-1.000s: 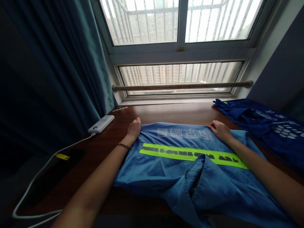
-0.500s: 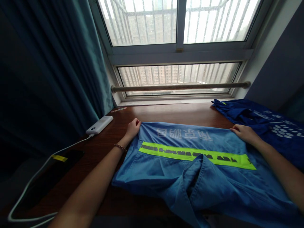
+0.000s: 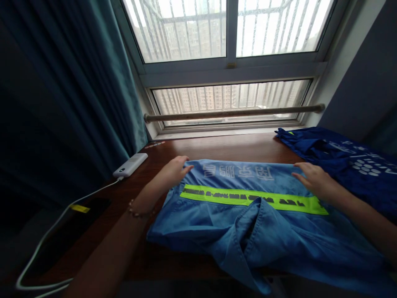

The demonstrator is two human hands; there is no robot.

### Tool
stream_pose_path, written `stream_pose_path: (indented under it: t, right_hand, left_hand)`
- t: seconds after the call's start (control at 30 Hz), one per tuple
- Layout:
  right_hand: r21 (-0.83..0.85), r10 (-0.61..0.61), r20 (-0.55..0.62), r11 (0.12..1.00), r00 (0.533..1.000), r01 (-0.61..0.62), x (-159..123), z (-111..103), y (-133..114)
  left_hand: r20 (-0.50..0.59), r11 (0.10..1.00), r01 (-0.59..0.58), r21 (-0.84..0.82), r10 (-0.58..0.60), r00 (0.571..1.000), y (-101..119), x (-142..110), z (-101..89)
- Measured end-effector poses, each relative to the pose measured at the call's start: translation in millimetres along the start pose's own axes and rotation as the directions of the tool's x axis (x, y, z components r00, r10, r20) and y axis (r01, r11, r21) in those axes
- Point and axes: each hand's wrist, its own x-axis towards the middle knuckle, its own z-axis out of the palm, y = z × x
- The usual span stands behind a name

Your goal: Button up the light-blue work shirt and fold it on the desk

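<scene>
A light blue work jacket [image 3: 248, 231] with a yellow-green reflective stripe [image 3: 251, 198] and grey lettering lies spread on a dark wooden sill top [image 3: 217, 147]. My left hand [image 3: 173, 169] rests at the jacket's far left corner, fingers stretched out flat, holding nothing. My right hand [image 3: 312, 178] lies flat on the jacket's far right part, just above the stripe, fingers extended. A beaded bracelet sits on my left wrist.
A darker blue garment [image 3: 347, 165] lies crumpled at the right. A white power bank [image 3: 130, 164] with a white cable [image 3: 56, 231] sits at the left near a teal curtain [image 3: 77, 91]. A window with a rail [image 3: 232, 112] is behind.
Both hands have let go of the jacket's far edge and now lie flat on it. My right hand moved outward to the right, spreading the cloth.
</scene>
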Motion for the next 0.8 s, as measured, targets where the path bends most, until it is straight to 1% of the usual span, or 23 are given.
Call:
stream_pose_path:
  t: [0.03,0.07,0.1,0.13,0.17,0.2,0.27,0.33,0.37,0.47,0.53,0.57,0.6,0.63,0.67,0.7,0.73,0.77,0.8]
  right_hand:
    - [-0.016,-0.05,0.023,0.999,0.998,0.05,-14.2,-4.3,-15.3]
    - [-0.037,-0.077,0.037,0.996,0.996,0.079,-29.5,-7.5,-28.8]
    - [-0.059,-0.08,0.051,0.995,0.995,0.083,-45.2,-9.6,-39.6]
    - [-0.075,-0.059,0.07,0.995,0.996,0.064,-60.5,-10.7,-47.1]
    - [-0.083,-0.028,0.09,0.996,0.996,0.035,-74.8,-10.8,-51.0]
    - [-0.075,-0.005,0.118,0.997,0.993,0.014,-87.3,-10.2,-51.2]
    - [-0.018,0.005,0.179,1.0,0.984,-0.001,-106.7,-7.6,-42.7]
    - [0.064,-0.005,0.205,0.998,0.979,-0.008,-119.8,-4.6,-27.4]
    - [0.099,0.006,0.197,0.995,0.98,-0.026,-125.2,-3.6,-19.3]
    - [0.171,0.129,0.105,0.974,0.986,-0.146,-141.1,-7.6,-2.9]
    - [0.205,0.214,0.025,0.955,0.977,-0.214,-151.4,-19.0,-3.7]
    - [0.225,0.23,-0.009,0.949,0.973,-0.222,-155.5,-27.0,-8.5]
    - [0.25,0.225,-0.029,0.945,0.974,-0.211,-158.1,-36.0,-16.1]
    - [0.282,0.202,-0.032,0.941,0.979,-0.185,-158.9,-45.1,-26.6]
    - [0.323,0.166,-0.009,0.934,0.986,-0.154,-157.8,-53.7,-39.5]
    - [0.367,0.127,0.033,0.921,0.991,-0.13,-154.5,-61.2,-54.7]
    - [0.407,0.09,0.08,0.906,0.993,-0.115,-149.5,-67.4,-71.5]
    - [0.442,0.053,0.129,0.891,0.99,-0.105,-143.0,-72.2,-89.3]
    - [0.471,0.024,0.155,0.877,0.988,-0.095,-135.5,-75.7,-107.5]
  left_hand:
    - [-0.018,0.995,-0.091,-0.03,0.09,0.996,18.0,-14.6,-0.1]
    - [0.008,0.988,-0.154,-0.025,0.155,0.988,33.3,-30.8,3.9]
    - [0.049,0.983,-0.181,0.007,0.181,0.982,44.7,-47.6,11.3]
    - [0.097,0.982,-0.181,0.051,0.175,0.98,51.6,-64.1,20.9]
    - [0.128,0.984,-0.151,0.093,0.139,0.982,53.9,-79.2,31.3]
    - [0.145,0.984,-0.136,0.119,0.118,0.982,52.3,-92.3,41.1]
    - [0.13,0.98,-0.116,0.16,0.095,0.987,41.8,-111.2,55.3]
    - [0.093,0.977,-0.101,0.19,0.085,0.992,28.7,-121.8,60.2]
    - [0.068,0.975,-0.086,0.203,0.074,0.995,22.7,-125.3,59.8]
    - [-0.054,0.977,0.028,0.211,-0.017,0.998,7.2,-135.0,52.4]
    - [-0.149,0.983,0.111,0.147,-0.089,0.985,-1.7,-143.9,44.8]
    - [-0.169,0.989,0.115,0.091,-0.098,0.981,-4.6,-149.2,40.6]
    - [-0.157,0.997,0.078,0.024,-0.073,0.985,-5.6,-154.5,36.6]
    - [-0.111,0.999,0.003,-0.045,-0.008,0.994,-4.0,-159.7,33.0]
    - [-0.042,0.989,-0.09,-0.116,0.086,0.995,0.8,-164.1,30.1]
    - [0.032,0.966,-0.18,-0.187,0.189,0.981,9.0,-167.6,28.3]
    - [0.093,0.932,-0.259,-0.254,0.29,0.953,20.5,-169.8,27.7]
    - [0.128,0.9,-0.309,-0.309,0.361,0.924,34.6,-170.4,28.3]
    - [0.128,0.873,-0.337,-0.353,0.401,0.907,50.5,-169.6,29.7]
